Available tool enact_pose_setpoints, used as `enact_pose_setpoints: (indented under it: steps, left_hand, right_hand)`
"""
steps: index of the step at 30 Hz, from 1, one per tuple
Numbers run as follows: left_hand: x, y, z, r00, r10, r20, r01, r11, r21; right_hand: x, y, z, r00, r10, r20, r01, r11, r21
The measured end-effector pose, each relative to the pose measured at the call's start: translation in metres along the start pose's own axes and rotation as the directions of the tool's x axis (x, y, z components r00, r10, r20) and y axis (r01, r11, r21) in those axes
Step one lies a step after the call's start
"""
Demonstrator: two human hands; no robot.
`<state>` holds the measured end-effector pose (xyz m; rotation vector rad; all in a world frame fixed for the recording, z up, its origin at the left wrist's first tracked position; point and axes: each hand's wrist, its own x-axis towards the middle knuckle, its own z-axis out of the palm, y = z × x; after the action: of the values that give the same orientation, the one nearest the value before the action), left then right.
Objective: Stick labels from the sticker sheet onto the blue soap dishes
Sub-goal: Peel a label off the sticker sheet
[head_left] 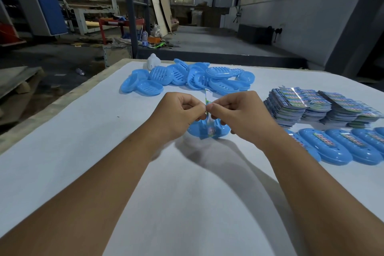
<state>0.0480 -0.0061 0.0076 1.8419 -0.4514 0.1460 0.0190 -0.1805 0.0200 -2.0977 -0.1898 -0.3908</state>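
Hands meet mid-table. My left hand (182, 112) and right hand (234, 114) both have fingers curled, thumb and forefinger tips pinching a narrow sticker strip (207, 101) between them; the strip stands nearly upright, its white backing end sticking up above the fingertips, printed part hanging down between the hands. I cannot tell whether a label is already peeling off the backing, too blurred.

Directly under the hands one blue soap dish (207, 131) sits on the white table (83, 151), partly hidden by both hands; the lower end of the strip hangs at or over it, contact unclear.

Far side of the table: loose pile of blue soap dishes (187, 77), slotted trays and lids jumbled and overlapping, no labels visible on them. A small white object (153, 61) sits just behind the pile's left end.

Right side: stacks of sticker sheets (311, 108), several piles touching each other, top sheets glossy. In front of those, a row of labelled dishes (342, 145) lying side by side, each with a colourful label along its top, running out of frame to the right.

Beyond the table, workshop floor and clutter.
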Motion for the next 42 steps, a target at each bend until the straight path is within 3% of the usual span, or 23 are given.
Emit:
enact_pose_setpoints:
  steps: [11,19,24,27,30,33,36,38,40,41,42]
  left_hand:
    - [0.002,-0.004,0.006,1.0,0.0,0.001,0.0,0.999,0.052]
    - [0.005,-0.008,-0.003,0.972,-0.119,-0.201,0.143,0.984,0.11]
    - [0.011,-0.016,-0.01,0.94,-0.163,-0.301,0.24,0.94,0.242]
    - [0.014,-0.023,-0.018,0.92,-0.181,-0.347,0.334,0.827,0.452]
    - [0.018,-0.029,-0.03,0.913,-0.173,-0.369,0.399,0.564,0.723]
    - [0.018,-0.035,-0.039,0.91,-0.208,-0.359,0.412,0.359,0.838]
    - [0.016,-0.035,-0.043,0.91,-0.208,-0.358,0.404,0.248,0.881]
    - [0.015,-0.033,-0.041,0.921,-0.121,-0.37,0.389,0.303,0.87]
    - [0.014,-0.029,-0.033,0.931,-0.075,-0.358,0.328,0.605,0.726]
    - [0.013,-0.026,-0.027,0.939,-0.108,-0.325,0.28,0.789,0.546]
    - [0.011,-0.022,-0.019,0.951,-0.147,-0.273,0.237,0.913,0.331]
  right_hand:
    - [-0.001,-0.002,0.006,0.994,-0.027,-0.106,0.002,0.975,-0.223]
    - [0.011,0.014,-0.004,0.974,0.113,-0.196,-0.134,0.986,-0.101]
    - [0.015,0.022,-0.01,0.955,0.143,-0.259,-0.189,0.969,-0.162]
    - [0.015,0.025,-0.012,0.949,0.148,-0.28,-0.209,0.957,-0.2]
    - [0.015,0.023,-0.01,0.948,0.163,-0.275,-0.222,0.955,-0.199]
    - [0.013,0.021,-0.007,0.957,0.145,-0.253,-0.211,0.942,-0.261]
    - [0.012,0.019,-0.006,0.963,0.129,-0.237,-0.193,0.943,-0.272]
    - [0.01,0.018,-0.005,0.966,0.115,-0.233,-0.18,0.943,-0.281]
    - [0.009,0.016,-0.003,0.968,0.094,-0.233,-0.162,0.943,-0.292]
    - [0.008,0.015,-0.003,0.969,0.08,-0.234,-0.15,0.942,-0.301]
    - [0.007,0.013,-0.001,0.97,0.066,-0.233,-0.139,0.94,-0.312]
